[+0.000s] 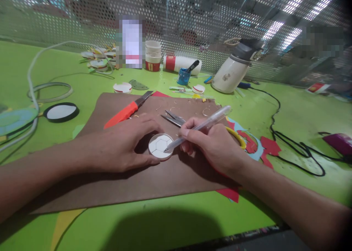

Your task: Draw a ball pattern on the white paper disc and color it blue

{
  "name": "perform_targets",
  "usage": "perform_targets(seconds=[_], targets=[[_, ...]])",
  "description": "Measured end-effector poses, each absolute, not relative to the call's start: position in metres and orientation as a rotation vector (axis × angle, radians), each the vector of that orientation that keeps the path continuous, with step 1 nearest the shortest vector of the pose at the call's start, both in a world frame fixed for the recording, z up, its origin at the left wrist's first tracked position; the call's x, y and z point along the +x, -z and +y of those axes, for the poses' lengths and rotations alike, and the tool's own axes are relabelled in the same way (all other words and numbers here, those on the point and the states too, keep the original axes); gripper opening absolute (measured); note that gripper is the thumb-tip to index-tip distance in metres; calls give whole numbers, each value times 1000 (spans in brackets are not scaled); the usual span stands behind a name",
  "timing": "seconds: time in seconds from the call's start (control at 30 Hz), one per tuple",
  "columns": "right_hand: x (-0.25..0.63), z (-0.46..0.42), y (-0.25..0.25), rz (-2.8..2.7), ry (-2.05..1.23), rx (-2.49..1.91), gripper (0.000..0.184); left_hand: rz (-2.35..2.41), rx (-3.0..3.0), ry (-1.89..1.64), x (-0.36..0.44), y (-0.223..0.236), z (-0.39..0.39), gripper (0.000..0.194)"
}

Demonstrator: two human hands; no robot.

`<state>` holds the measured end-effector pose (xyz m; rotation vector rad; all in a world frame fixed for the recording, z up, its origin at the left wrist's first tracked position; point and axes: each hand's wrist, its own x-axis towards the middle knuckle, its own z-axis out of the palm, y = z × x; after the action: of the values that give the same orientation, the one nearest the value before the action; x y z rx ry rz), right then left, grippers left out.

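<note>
A small round white disc (159, 147) with a raised rim and dark lines in a football pattern lies on the brown mat (132, 185). My left hand (123, 143) steadies it from the left, thumb at its near edge and fingers curled at its far edge. My right hand (210, 139) grips a clear-barrelled pen (209, 121), whose tip rests on or just over the disc's right part. Scissors (174, 118) with yellow handles lie partly hidden under my right hand. Beyond my left hand is an orange utility knife (123, 113).
Coloured paper scraps (249, 141) and a black cable (297, 144) lie to the right. At the back stand stacked paper cups (153, 56), a blue paint pot (183, 77) and a white bottle (231, 73). On the left are a black-rimmed round piece (61, 112) and a white cable (30, 71).
</note>
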<state>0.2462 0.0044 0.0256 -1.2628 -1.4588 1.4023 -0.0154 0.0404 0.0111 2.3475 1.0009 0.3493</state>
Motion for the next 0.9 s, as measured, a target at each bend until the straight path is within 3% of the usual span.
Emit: perform_targets(seconds=[0.9], targets=[[245,3,-29,-1523,-1383,-1304,17,889,2416,-438,-20,-1,45,36]])
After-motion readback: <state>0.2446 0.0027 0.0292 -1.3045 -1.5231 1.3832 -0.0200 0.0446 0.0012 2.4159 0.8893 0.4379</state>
